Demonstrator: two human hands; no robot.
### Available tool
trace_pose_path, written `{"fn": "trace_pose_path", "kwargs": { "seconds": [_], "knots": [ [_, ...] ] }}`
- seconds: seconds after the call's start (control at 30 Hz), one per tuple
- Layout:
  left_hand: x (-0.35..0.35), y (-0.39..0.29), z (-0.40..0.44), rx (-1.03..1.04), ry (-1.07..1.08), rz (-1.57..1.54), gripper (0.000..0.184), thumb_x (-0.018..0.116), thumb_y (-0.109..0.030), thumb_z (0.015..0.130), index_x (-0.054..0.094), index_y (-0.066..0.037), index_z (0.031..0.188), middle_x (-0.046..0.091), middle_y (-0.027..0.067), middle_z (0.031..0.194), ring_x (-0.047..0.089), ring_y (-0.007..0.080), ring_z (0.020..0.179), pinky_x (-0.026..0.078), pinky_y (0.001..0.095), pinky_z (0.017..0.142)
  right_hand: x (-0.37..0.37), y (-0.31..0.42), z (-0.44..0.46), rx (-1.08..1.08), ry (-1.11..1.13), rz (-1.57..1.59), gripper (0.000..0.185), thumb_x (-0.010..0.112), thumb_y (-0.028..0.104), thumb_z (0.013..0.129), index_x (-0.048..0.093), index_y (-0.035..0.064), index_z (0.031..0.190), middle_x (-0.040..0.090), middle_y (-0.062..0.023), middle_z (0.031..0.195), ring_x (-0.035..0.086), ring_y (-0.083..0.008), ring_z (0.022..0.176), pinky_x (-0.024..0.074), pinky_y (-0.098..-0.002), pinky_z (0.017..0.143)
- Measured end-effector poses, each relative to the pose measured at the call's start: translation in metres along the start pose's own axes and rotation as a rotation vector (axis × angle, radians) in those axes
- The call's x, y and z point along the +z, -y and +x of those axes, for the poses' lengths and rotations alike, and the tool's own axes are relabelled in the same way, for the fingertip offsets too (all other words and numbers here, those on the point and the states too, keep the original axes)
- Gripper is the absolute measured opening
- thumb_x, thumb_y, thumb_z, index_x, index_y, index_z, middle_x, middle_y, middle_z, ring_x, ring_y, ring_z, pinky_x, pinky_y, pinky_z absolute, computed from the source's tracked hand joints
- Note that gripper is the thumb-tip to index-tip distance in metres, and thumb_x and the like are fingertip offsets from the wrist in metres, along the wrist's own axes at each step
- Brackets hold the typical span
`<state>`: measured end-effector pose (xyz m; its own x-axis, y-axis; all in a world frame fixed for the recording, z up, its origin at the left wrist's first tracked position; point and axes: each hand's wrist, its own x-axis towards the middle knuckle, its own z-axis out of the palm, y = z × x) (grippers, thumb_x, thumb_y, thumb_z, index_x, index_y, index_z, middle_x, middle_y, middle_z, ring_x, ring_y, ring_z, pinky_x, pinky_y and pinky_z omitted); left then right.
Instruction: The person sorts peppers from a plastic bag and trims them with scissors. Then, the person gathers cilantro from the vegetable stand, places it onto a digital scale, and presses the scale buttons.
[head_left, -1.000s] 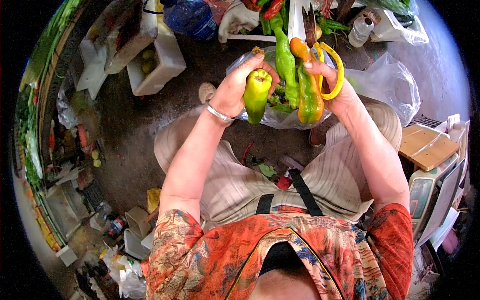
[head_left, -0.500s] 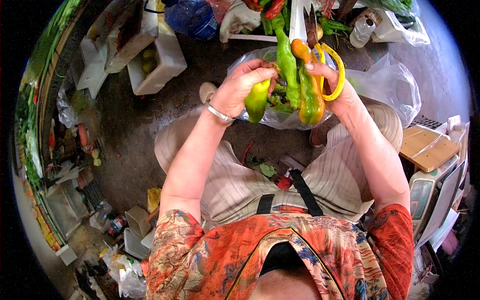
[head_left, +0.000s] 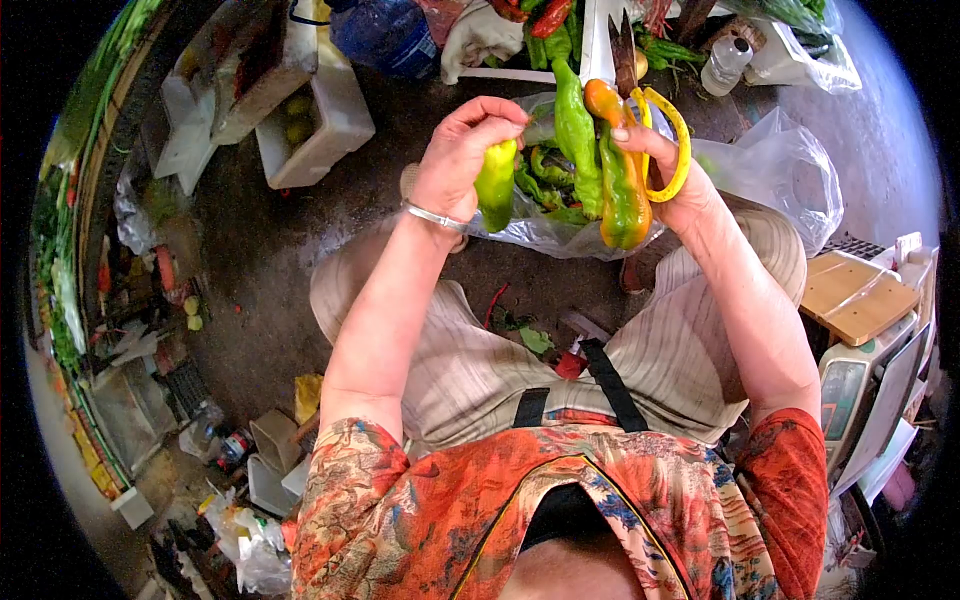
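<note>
My left hand [head_left: 455,160] is closed on a light green pepper [head_left: 496,188], which hangs below the pinched thumb and fingers. In my right hand [head_left: 680,185] is an orange-and-green pepper [head_left: 625,190], with the thumb on its upper part. The same hand carries scissors with yellow handles [head_left: 683,150], their rusty blades pointing away from me. A long green pepper [head_left: 575,130] lies against the orange-and-green one; what holds it is hidden. Below the hands, an open clear plastic bag [head_left: 560,238] contains several dark green pieces [head_left: 545,170].
A white foam box [head_left: 340,130] stands at the upper left, near a blue bag [head_left: 385,40]. Red and green peppers [head_left: 548,20] lie at the top beside a plastic bottle [head_left: 726,64]. At right are a scale [head_left: 845,385] and a wooden board [head_left: 860,295].
My left hand has moved left with the light green pepper, widening the gap to the other peppers. My right hand stays nearly still, holding the scissors and the orange-and-green pepper.
</note>
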<state>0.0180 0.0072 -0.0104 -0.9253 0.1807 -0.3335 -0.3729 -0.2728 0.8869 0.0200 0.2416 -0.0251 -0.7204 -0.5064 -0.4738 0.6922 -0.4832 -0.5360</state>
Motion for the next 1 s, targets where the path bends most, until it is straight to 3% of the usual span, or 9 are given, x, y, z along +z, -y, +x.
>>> {"fn": "trace_pose_path", "kwargs": {
  "seconds": [0.23, 0.37, 0.57, 0.67, 0.87, 1.0],
  "knots": [
    [0.007, -0.011, -0.003, -0.166, 0.030, 0.023, 0.029, 0.058, -0.030, 0.090, 0.062, -0.003, 0.102, 0.060, 0.0044, 0.078, 0.056, 0.0123, 0.068, 0.047, 0.0239, 0.064, -0.006, -0.002, 0.003, -0.031, 0.003, -0.037, 0.040, 0.068, 0.021, 0.078, 0.058, 0.0028, 0.112, 0.066, -0.0073, 0.095, 0.065, -0.0164, 0.084, 0.0524, -0.0302, 0.077],
    [0.000, -0.010, 0.000, -0.256, 0.076, -0.121, 0.035, 0.058, -0.030, 0.089, 0.059, -0.002, 0.110, 0.060, 0.0051, 0.082, 0.057, 0.0126, 0.073, 0.047, 0.0242, 0.068, -0.003, -0.001, 0.001, -0.019, 0.008, -0.031, 0.041, 0.068, 0.021, 0.078, 0.057, 0.0028, 0.114, 0.066, -0.0075, 0.097, 0.064, -0.0163, 0.086, 0.0521, -0.0304, 0.078],
    [0.008, -0.013, -0.010, -0.013, 0.246, -0.011, 0.049, 0.069, -0.009, 0.077, 0.052, -0.004, 0.123, 0.060, 0.0029, 0.095, 0.057, 0.0113, 0.087, 0.047, 0.0242, 0.079, 0.002, 0.001, -0.001, -0.053, 0.035, -0.040, 0.045, 0.067, 0.021, 0.079, 0.054, 0.0026, 0.118, 0.065, -0.0081, 0.100, 0.064, -0.0171, 0.089, 0.0517, -0.0318, 0.081],
    [0.014, -0.015, -0.013, 0.111, 0.207, 0.289, 0.057, 0.071, 0.004, 0.070, 0.053, -0.004, 0.123, 0.060, 0.0021, 0.104, 0.057, 0.0099, 0.096, 0.047, 0.0246, 0.086, 0.003, 0.002, -0.002, -0.054, 0.063, -0.059, 0.046, 0.066, 0.021, 0.079, 0.053, 0.0024, 0.119, 0.065, -0.0084, 0.101, 0.064, -0.0177, 0.090, 0.0516, -0.0320, 0.082],
    [0.016, -0.016, -0.016, 0.322, 0.227, 0.473, 0.052, 0.070, 0.008, 0.071, 0.055, -0.004, 0.120, 0.062, 0.0043, 0.109, 0.058, 0.0116, 0.101, 0.047, 0.0255, 0.089, 0.000, 0.002, -0.002, -0.046, 0.038, -0.104, 0.052, 0.067, 0.023, 0.078, 0.049, 0.0021, 0.123, 0.064, -0.0113, 0.103, 0.065, -0.0212, 0.087, 0.0539, -0.0349, 0.080],
    [0.016, -0.016, -0.016, 0.340, 0.214, 0.526, 0.052, 0.070, 0.009, 0.071, 0.055, -0.003, 0.120, 0.063, 0.0050, 0.110, 0.058, 0.0118, 0.101, 0.047, 0.0254, 0.089, 0.008, 0.004, -0.004, -0.085, 0.081, -0.071, 0.051, 0.066, 0.022, 0.078, 0.050, 0.0021, 0.122, 0.064, -0.0113, 0.103, 0.065, -0.0213, 0.088, 0.0539, -0.0349, 0.079]
  ]
}}
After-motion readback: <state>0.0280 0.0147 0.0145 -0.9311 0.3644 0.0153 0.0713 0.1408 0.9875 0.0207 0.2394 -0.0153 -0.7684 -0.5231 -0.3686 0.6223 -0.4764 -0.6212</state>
